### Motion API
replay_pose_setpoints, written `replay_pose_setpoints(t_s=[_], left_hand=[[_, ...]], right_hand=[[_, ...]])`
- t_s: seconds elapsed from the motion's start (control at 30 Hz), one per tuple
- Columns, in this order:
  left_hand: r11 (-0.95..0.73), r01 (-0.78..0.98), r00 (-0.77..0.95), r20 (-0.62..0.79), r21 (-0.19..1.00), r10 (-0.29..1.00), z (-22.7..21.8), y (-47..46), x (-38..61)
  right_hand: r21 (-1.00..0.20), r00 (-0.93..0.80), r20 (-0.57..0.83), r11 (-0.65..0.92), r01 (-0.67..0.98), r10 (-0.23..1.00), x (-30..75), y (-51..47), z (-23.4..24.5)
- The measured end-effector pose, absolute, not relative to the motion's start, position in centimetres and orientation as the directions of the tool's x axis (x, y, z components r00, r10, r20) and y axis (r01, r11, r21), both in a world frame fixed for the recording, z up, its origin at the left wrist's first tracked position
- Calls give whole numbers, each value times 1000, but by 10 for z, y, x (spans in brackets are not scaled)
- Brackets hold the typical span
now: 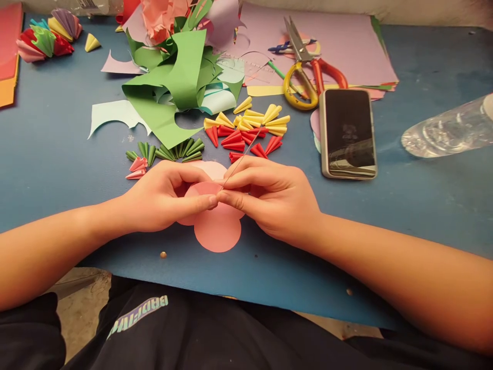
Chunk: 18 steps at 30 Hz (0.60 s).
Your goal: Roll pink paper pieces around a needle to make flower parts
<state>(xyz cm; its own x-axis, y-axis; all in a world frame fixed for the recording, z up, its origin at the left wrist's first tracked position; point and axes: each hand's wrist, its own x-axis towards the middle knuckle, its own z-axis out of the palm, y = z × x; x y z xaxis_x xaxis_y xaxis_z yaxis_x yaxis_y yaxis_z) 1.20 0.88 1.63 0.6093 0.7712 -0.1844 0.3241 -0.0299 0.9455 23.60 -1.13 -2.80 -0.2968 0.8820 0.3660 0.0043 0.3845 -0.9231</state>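
Observation:
Both my hands meet at the front middle of the blue table [57, 154]. My left hand [162, 198] pinches a pink paper circle [204, 189] between thumb and forefinger. My right hand [269, 198] pinches the same paper together with a thin wire or needle [241, 156] that slants up to the right. Other pink paper circles [217, 231] lie flat under my fingers. Just beyond lie small folded paper cones: red ones [239, 140], yellow ones [262, 118], green ones [173, 151] and a few pink ones [137, 168].
A phone [348, 132] lies face up to the right, with scissors [304, 67] behind it on lilac paper sheets [346, 46]. A clear plastic bottle [447, 128] lies at far right. Green paper scraps [173, 82] pile at centre back. Coloured folded paper pieces [46, 36] sit far left.

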Motion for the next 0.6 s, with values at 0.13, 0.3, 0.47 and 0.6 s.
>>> replay_pose_setpoints(t_s=[0.13, 0.3, 0.47, 0.6], left_hand=[[-141, 334, 623, -106, 932, 775, 16, 8, 12], [-229, 374, 605, -49, 899, 794, 15, 4, 14], [-291, 393, 603, -6, 872, 798, 14, 2, 16], [-359, 391, 637, 32, 848, 770, 14, 2, 17]], right_hand=[[-928, -319, 364, 369, -48, 875, 236, -11, -28], [-941, -339, 335, 328, -80, 879, 237, -12, -27], [-953, -310, 299, 296, -59, 903, 236, -14, -27], [-964, -327, 266, 243, -112, 907, 235, -14, -28]])
